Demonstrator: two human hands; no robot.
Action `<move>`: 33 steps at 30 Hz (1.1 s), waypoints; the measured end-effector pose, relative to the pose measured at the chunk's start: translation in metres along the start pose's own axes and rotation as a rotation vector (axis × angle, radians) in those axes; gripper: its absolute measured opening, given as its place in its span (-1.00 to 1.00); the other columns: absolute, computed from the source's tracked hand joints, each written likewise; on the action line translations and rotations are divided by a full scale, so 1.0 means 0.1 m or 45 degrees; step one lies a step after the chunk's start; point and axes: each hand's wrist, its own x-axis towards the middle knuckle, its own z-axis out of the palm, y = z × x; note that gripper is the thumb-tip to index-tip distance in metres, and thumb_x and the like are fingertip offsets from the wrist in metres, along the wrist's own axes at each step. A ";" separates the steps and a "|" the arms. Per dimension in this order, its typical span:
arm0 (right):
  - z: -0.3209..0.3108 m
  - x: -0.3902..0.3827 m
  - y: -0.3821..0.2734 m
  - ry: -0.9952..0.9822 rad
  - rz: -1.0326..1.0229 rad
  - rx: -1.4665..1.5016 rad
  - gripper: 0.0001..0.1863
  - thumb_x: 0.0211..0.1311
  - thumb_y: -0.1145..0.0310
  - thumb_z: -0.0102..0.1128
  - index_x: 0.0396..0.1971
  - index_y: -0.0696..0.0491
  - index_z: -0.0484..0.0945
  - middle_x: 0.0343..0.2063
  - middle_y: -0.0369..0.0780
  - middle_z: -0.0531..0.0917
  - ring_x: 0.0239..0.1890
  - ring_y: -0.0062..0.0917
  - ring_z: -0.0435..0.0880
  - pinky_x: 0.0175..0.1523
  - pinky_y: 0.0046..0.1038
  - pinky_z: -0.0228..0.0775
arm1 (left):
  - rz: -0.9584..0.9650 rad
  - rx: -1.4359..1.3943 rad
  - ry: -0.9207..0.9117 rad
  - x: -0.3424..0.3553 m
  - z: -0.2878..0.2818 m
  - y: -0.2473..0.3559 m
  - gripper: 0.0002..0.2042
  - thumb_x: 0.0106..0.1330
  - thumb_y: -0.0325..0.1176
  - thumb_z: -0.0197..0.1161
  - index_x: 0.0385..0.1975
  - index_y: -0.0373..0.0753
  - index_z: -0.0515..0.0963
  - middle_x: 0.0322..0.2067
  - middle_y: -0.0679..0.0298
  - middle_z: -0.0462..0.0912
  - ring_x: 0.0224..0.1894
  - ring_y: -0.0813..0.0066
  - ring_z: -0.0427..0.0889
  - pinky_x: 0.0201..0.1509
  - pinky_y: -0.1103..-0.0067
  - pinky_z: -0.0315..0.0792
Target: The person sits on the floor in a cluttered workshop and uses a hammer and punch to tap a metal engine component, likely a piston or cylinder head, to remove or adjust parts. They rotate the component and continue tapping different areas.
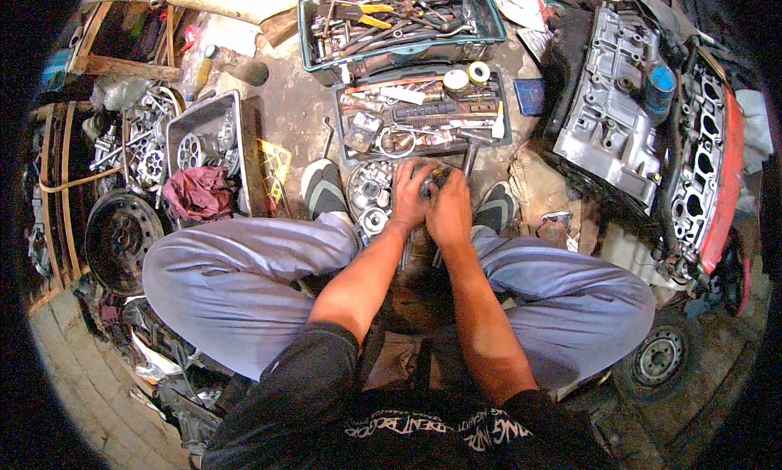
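Note:
My left hand (pixel 410 195) and my right hand (pixel 446 205) meet between my feet, fingers wrapped round a small dark metal part (pixel 429 182). Much of that part is hidden by my fingers. Just left of them sits a silver cast housing (pixel 371 195) with round bores. Above my right hand lies a hammer-like tool (pixel 473 148), beside a tray of small tools (pixel 415 103).
A green toolbox (pixel 314 50) stands at the back. To the right lie a valve cover (pixel 603 144) and cylinder head (pixel 700 144). To the left are a grey bin (pixel 237 128), maroon rag (pixel 195 195) and steel wheel (pixel 122 242). A tyre (pixel 684 364) lies lower right.

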 end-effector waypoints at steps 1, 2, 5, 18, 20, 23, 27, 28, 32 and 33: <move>-0.04 0.00 -0.04 -0.032 0.015 -0.005 -0.55 0.30 0.42 0.15 0.09 0.31 0.26 -0.01 0.21 0.45 0.04 0.16 0.47 0.12 -0.01 0.34 | 0.009 0.010 -0.011 0.00 -0.01 0.00 -0.53 0.00 -0.41 0.39 0.01 -0.17 0.60 -0.01 0.04 0.53 0.08 -0.03 0.48 0.21 0.21 0.34; -0.08 -0.01 -0.08 -0.064 0.030 -0.011 -0.51 0.30 0.43 0.13 0.14 0.31 0.24 0.03 0.22 0.44 0.07 0.14 0.48 0.16 -0.02 0.35 | 0.024 0.012 -0.006 0.00 -0.01 0.01 -0.55 0.01 -0.43 0.34 0.00 -0.15 0.60 -0.02 0.05 0.52 0.06 -0.02 0.47 0.18 0.21 0.34; -0.10 -0.05 -0.09 -0.094 0.044 -0.002 -0.45 0.35 0.34 0.10 0.20 0.32 0.20 0.10 0.22 0.41 0.13 0.13 0.46 0.21 -0.01 0.33 | 0.047 0.016 -0.020 -0.02 0.00 -0.02 -0.57 0.03 -0.48 0.27 -0.01 -0.13 0.61 -0.02 0.07 0.52 0.06 -0.01 0.46 0.16 0.19 0.33; 0.30 -0.14 0.77 0.158 0.849 0.270 -0.26 0.44 0.02 0.01 0.25 0.46 0.23 0.15 0.32 0.43 0.22 0.20 0.40 0.34 -0.10 0.20 | -0.002 -0.038 0.059 -0.05 0.05 -0.11 -0.50 -0.16 -0.52 0.24 -0.06 -0.18 0.60 -0.04 0.07 0.52 0.03 -0.05 0.46 0.17 0.20 0.35; 0.57 -0.15 0.86 0.173 0.810 0.179 -0.28 0.45 -0.01 -0.02 0.19 0.45 0.30 0.11 0.33 0.45 0.18 0.21 0.43 0.28 -0.05 0.25 | -0.013 -0.035 0.071 -0.06 0.06 -0.13 -0.49 -0.16 -0.51 0.25 -0.05 -0.18 0.61 -0.04 0.05 0.51 0.03 -0.05 0.45 0.18 0.19 0.34; 0.82 -0.13 1.02 0.274 0.711 0.301 -0.41 0.47 0.05 -0.03 0.09 0.37 0.40 0.01 0.29 0.52 0.09 0.19 0.49 0.20 -0.05 0.28 | -0.065 -0.019 0.088 -0.08 0.04 -0.11 -0.48 -0.16 -0.51 0.26 -0.03 -0.18 0.60 -0.04 0.04 0.50 0.05 -0.06 0.44 0.19 0.19 0.33; 0.98 -0.10 1.38 0.211 0.689 0.323 -0.52 0.45 0.14 0.00 0.04 0.31 0.45 -0.07 0.22 0.59 0.02 0.11 0.55 0.15 -0.15 0.35 | -0.035 -0.068 -0.004 -0.10 -0.04 -0.10 -0.47 -0.16 -0.47 0.27 -0.02 -0.18 0.60 -0.01 0.04 0.48 0.08 -0.06 0.41 0.21 0.18 0.30; 1.12 -0.15 1.52 0.296 0.560 0.156 -0.52 0.42 0.16 0.04 0.05 0.31 0.45 -0.06 0.21 0.60 0.03 0.07 0.56 0.17 -0.17 0.35 | -0.014 0.020 -0.016 -0.12 -0.04 -0.08 -0.46 -0.15 -0.44 0.28 -0.01 -0.16 0.60 0.01 0.04 0.46 0.10 -0.08 0.39 0.22 0.16 0.29; 1.12 -0.18 1.64 0.341 0.379 0.136 -0.50 0.29 0.25 0.17 0.09 0.32 0.44 -0.05 0.15 0.63 0.04 -0.07 0.62 0.21 -0.23 0.36 | 0.009 -0.014 -0.029 -0.15 0.04 -0.12 -0.47 -0.16 -0.41 0.29 -0.01 -0.18 0.60 0.03 0.02 0.45 0.11 -0.11 0.38 0.24 0.14 0.27; 0.99 -0.14 1.56 0.269 0.410 0.296 -0.48 0.26 0.28 0.20 0.11 0.33 0.44 -0.06 0.14 0.64 0.04 -0.09 0.63 0.22 -0.24 0.36 | -0.004 -0.020 -0.026 -0.14 0.03 -0.16 -0.47 -0.15 -0.41 0.30 -0.01 -0.18 0.60 0.03 0.02 0.45 0.11 -0.11 0.38 0.24 0.14 0.27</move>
